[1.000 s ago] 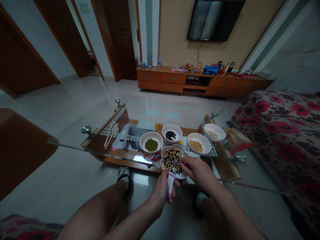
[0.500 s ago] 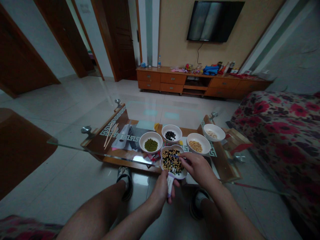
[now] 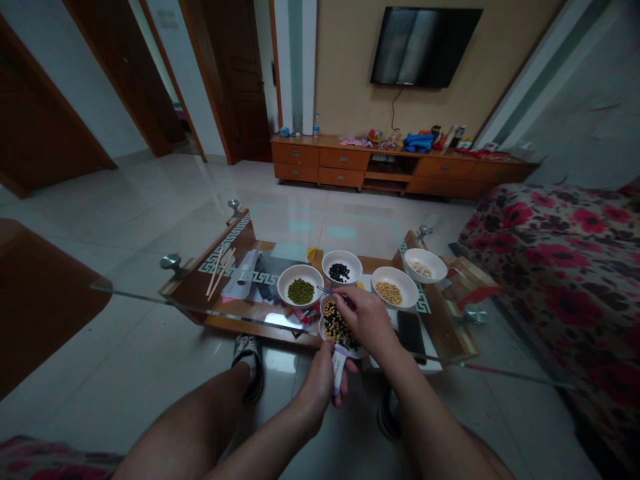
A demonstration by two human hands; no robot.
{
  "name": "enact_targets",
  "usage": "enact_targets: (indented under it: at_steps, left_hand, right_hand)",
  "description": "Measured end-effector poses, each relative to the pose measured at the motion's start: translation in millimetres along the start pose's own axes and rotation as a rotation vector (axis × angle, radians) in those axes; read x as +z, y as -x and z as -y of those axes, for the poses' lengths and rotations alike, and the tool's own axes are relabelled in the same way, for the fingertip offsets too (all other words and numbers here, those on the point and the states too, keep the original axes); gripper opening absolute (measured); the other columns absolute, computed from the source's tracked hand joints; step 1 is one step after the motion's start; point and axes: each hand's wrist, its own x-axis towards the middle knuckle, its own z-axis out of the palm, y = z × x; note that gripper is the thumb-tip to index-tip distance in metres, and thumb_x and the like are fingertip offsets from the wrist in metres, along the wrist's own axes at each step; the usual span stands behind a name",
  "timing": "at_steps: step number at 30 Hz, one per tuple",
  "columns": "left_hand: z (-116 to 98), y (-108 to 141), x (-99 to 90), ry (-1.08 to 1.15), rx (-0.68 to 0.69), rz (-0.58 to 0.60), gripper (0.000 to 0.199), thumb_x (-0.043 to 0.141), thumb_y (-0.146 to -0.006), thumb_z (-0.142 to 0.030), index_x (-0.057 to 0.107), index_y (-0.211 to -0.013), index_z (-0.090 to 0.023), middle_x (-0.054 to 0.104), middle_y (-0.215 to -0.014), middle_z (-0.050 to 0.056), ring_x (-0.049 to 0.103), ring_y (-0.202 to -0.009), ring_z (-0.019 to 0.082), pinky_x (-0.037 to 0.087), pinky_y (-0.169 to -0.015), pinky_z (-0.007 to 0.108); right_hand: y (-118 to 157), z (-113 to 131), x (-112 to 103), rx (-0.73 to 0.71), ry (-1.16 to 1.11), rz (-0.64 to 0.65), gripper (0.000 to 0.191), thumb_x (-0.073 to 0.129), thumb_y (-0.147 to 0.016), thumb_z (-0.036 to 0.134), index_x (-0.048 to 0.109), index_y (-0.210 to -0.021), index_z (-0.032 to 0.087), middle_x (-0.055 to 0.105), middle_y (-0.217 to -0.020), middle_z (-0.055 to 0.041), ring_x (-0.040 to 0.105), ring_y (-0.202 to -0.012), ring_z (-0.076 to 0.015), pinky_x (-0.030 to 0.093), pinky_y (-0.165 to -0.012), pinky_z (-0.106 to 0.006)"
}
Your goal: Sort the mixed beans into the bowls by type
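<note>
My left hand (image 3: 320, 375) is wrapped round the pale handle of a scoop-like dish (image 3: 339, 360) at the near table edge. Mixed yellow, black and green beans (image 3: 336, 325) fill the dish. Above it, my right hand (image 3: 364, 319) pinches thin tweezers (image 3: 326, 290), whose tips reach the right rim of the white bowl of green beans (image 3: 301, 291). Whether the tips grip a bean is too small to tell. Behind stands a bowl of black beans (image 3: 339, 272). To the right are a bowl of yellow beans (image 3: 389, 293) and a bowl of pale beans (image 3: 421, 271).
The bowls stand on a glass table (image 3: 200, 303) with metal supports. Chopsticks (image 3: 221, 273) lie at the left. A dark phone-like slab (image 3: 411, 337) is right of my right hand. Farther back stands a wooden cabinet (image 3: 345, 160); a floral-covered seat (image 3: 555, 260) is at the right.
My right hand has moved left with the tweezers, from over the dish to the green-bean bowl's rim. My left hand still holds the dish. The view has shifted slightly.
</note>
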Motion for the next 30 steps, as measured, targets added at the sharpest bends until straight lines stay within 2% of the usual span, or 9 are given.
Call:
enact_targets:
  at_steps: [4,8,12,22,26,30]
  left_hand:
    - [2.9,-0.8,-0.3,0.012,0.030,-0.007,0.076,0.009,-0.082,-0.068,0.060,-0.071,-0.013,0.041,-0.039,-0.001,0.031,-0.030,0.009,0.020,-0.039,0.024]
    - [5.2,-2.3,-1.4,0.016,0.035,0.005,0.074,0.010,-0.083,-0.066,0.060,-0.069,-0.013,0.042,-0.039,-0.001,0.031,-0.030,0.009,0.020,-0.039,0.024]
    - [2.9,-1.0,-1.2,0.013,0.024,0.000,0.070,0.009,-0.085,-0.060,0.059,-0.068,-0.013,0.040,-0.038,-0.001,0.031,-0.029,0.010,0.019,-0.039,0.025]
    - [-1.2,4.2,0.7,-0.006,0.037,-0.007,0.075,0.011,-0.081,-0.067,0.060,-0.069,-0.012,0.042,-0.039,0.000,0.032,-0.030,0.010,0.020,-0.039,0.024]
    - [-3.4,6.1,0.9,-0.001,0.010,-0.005,0.072,0.009,-0.084,-0.061,0.059,-0.067,-0.013,0.041,-0.038,-0.001,0.031,-0.029,0.010,0.020,-0.038,0.024]
    - [-5.6,6.8,1.1,0.001,0.007,0.002,0.069,0.009,-0.085,-0.056,0.059,-0.066,-0.013,0.041,-0.038,0.000,0.031,-0.028,0.010,0.019,-0.037,0.024]
  right_hand:
    - [-1.0,4.9,3.7,0.026,0.051,-0.028,0.025,0.044,-0.093,0.030,0.065,-0.103,0.021,0.070,-0.100,-0.0065,0.063,-0.087,-0.0184,0.045,-0.079,-0.031]
    - [1.4,5.5,1.4,0.057,0.079,-0.063,0.026,0.044,-0.093,0.032,0.065,-0.103,0.021,0.070,-0.097,-0.0070,0.064,-0.086,-0.0187,0.044,-0.079,-0.030]
    - [4.4,3.5,-4.5,0.072,0.099,-0.046,0.025,0.044,-0.093,0.033,0.065,-0.102,0.021,0.070,-0.094,-0.0057,0.064,-0.084,-0.0184,0.043,-0.078,-0.029]
    - [19.5,-15.2,-20.3,0.213,0.197,0.154,0.021,0.045,-0.088,0.034,0.061,-0.093,0.020,0.068,-0.080,-0.0049,0.062,-0.071,-0.0169,0.037,-0.061,-0.025]
    - [27.7,-24.4,-23.6,0.227,0.268,0.288,0.018,0.046,-0.088,0.033,0.059,-0.093,0.021,0.068,-0.080,-0.0044,0.062,-0.073,-0.0179,0.033,-0.059,-0.025]
    - [32.7,-28.7,-26.1,0.202,0.294,0.342,0.018,0.047,-0.088,0.034,0.058,-0.093,0.021,0.069,-0.084,-0.0052,0.063,-0.075,-0.0185,0.032,-0.060,-0.025]
